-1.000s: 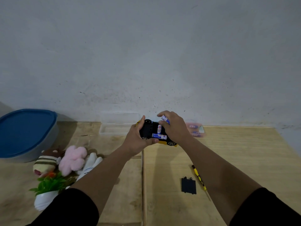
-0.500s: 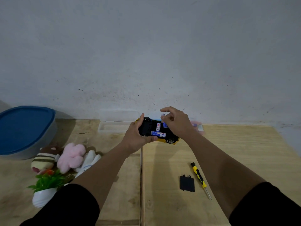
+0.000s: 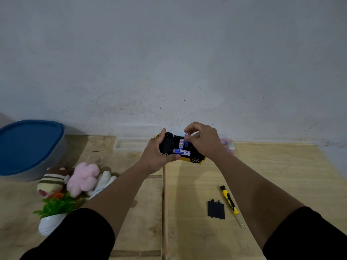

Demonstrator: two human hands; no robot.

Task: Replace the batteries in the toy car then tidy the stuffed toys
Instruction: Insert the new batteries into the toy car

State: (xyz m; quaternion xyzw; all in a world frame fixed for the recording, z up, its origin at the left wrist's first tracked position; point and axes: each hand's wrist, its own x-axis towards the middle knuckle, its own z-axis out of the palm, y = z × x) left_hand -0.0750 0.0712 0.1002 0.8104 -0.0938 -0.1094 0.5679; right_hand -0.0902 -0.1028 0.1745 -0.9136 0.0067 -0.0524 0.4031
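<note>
The yellow toy car (image 3: 196,160) is upside down, its black underside facing me, and my left hand (image 3: 156,154) grips its left end. Two blue-and-white batteries (image 3: 181,152) lie in its open compartment. My right hand (image 3: 204,141) pinches a third battery (image 3: 186,136) by its top, tilted over the compartment. The black battery cover (image 3: 216,209) lies on the table near me, beside a yellow-and-black screwdriver (image 3: 230,202). Stuffed toys sit at the left: a striped one (image 3: 51,182), a pink one (image 3: 83,178) and a white one (image 3: 102,182).
A grey tub with a blue lid (image 3: 28,145) stands at the far left. A green plant in a white pot (image 3: 53,212) is in front of the toys. A clear plastic box (image 3: 131,143) and a small packet (image 3: 228,144) lie by the wall.
The car and both hands have shifted slightly. My right hand has raised the third battery more upright at the compartment's far side.
</note>
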